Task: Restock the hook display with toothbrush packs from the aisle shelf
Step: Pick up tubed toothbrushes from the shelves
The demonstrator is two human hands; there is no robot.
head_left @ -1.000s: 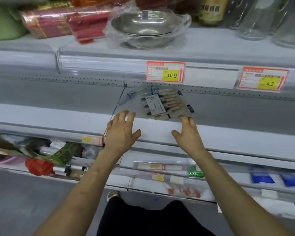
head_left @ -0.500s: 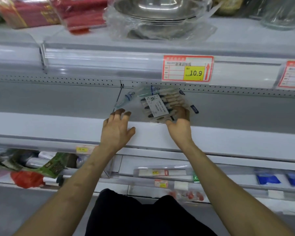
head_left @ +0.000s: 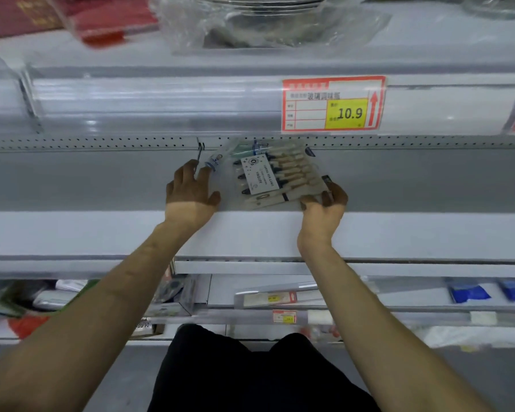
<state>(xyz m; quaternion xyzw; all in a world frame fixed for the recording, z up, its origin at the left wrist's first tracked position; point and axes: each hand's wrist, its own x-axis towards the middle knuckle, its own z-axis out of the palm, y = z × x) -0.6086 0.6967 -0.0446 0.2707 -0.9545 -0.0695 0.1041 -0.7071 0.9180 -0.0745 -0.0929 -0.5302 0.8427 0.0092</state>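
The left hand is spread with straight fingers, its fingertips by the wire hook and its thumb at the left edge of the toothbrush pack; the pack lies tilted just below the perforated rail, far over the shelf; the right hand pinches its lower right corner; a price tag hangs above.

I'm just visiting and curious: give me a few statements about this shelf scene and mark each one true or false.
1. The right hand pinches the toothbrush pack at its lower right corner. True.
2. The price tag above the pack reads 4.3. False: it reads 10.9.
3. The left hand lies at the pack's left side, near the metal hook. True.
4. The pack holds a single toothbrush. False: it holds several.
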